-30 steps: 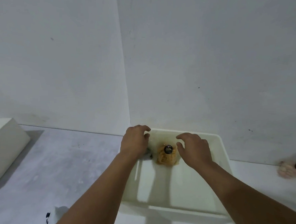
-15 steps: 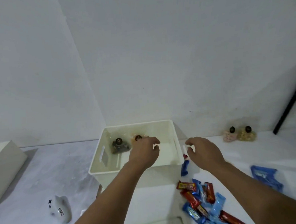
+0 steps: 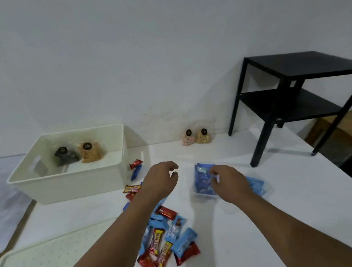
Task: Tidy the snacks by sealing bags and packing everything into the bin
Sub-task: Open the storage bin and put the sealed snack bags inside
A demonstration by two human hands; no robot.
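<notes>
Your right hand (image 3: 225,182), empty and half-curled like your left hand (image 3: 162,180), hovers nearest the blue bag (image 3: 203,180), which lies lengthwise away from you, well right of the bin (image 3: 71,181).

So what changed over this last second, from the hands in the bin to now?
Both hands left the bin and swung right: the right hand now reaches onto the blue snack bag, and the left hand hovers beside it, empty. The dark pouch and orange pouch stayed in the bin.
</notes>
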